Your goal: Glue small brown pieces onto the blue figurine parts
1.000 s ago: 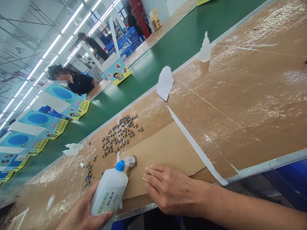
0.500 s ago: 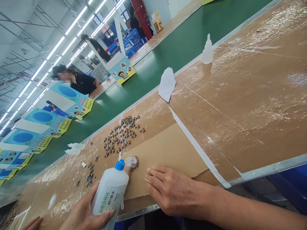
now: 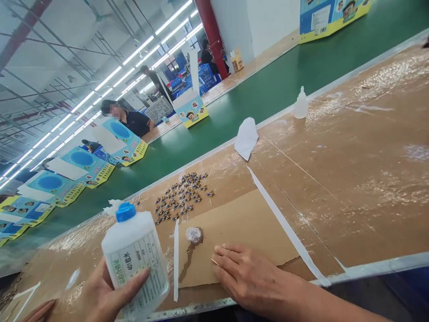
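Green belting (image 3: 254, 85) runs along the far edge of the counter (image 3: 351, 192), with printed cartons (image 3: 80, 158) and a dark-shirted co-worker (image 3: 134, 123) beyond.

Change noted: half a second ago the 401 glue bottle (image 3: 137, 246) leaned right, its blue cap (image 3: 125, 212) just beside the small clear cup (image 3: 193, 235). I now find it leaning left, outside the cardboard sheet (image 3: 241, 223), past that sheet's left edge. Consequence: cap and cup are well apart, and the cup is in plain view.

Left hand (image 3: 109, 288): grip wrapped around the bottle, thumb across the label. Right hand (image 3: 243, 273): resting on the cardboard's near edge, a thin pale stick (image 3: 215, 261) showing at the fingers; I cannot tell how firmly it is pinched.

Cup location: on the cardboard, near its left edge. From it, a dark streak (image 3: 189, 259) extends towards the near-left corner. Small blue-and-gold parts (image 3: 182, 197) lie beyond the far-left corner.
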{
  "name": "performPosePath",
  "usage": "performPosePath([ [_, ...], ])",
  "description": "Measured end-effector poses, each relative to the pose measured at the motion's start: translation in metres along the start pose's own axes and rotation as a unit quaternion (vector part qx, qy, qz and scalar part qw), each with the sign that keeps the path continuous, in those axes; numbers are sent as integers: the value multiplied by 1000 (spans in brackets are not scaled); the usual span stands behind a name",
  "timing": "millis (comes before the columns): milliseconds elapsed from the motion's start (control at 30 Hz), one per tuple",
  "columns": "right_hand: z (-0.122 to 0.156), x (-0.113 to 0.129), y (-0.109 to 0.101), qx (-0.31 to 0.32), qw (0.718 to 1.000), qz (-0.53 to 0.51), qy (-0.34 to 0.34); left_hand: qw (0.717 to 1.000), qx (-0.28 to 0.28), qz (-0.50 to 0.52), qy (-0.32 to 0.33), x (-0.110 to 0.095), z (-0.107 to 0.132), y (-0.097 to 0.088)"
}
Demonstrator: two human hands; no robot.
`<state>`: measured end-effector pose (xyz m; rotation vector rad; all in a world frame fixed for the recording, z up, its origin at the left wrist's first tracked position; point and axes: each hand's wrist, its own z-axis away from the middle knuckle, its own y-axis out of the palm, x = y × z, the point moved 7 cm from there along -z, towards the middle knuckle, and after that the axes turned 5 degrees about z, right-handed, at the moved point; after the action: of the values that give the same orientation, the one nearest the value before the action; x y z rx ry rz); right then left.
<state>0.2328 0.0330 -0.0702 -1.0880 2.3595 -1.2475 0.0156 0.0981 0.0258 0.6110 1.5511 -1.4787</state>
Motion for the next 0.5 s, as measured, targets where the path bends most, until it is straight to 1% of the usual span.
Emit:
performPosePath([
  [67,1,0,3,-3,1000,-2,0,999,-7,40,24,-10,-7,0],
  [100,3,0,6,-6,1000,-3,0,997,2,64,39,-17,-12,4],
  [167,5,0,13,-12,1000,0,-2,991,42,114,64,-34,-21,20],
  [267,7,0,30,-23,1000,14,-12,968,121,192,102,-65,-32,59],
  [333,5,-2,44,-20,999,29,-28,950,172,230,119,-83,-39,90],
  [400,2,-6,57,-1,998,42,-51,930,217,263,133,-98,-47,123],
  [467,1,-10,61,26,996,52,-68,912,244,292,153,-110,-54,158],
  [500,1,-12,59,38,995,57,-73,904,252,304,163,-117,-58,175],
])
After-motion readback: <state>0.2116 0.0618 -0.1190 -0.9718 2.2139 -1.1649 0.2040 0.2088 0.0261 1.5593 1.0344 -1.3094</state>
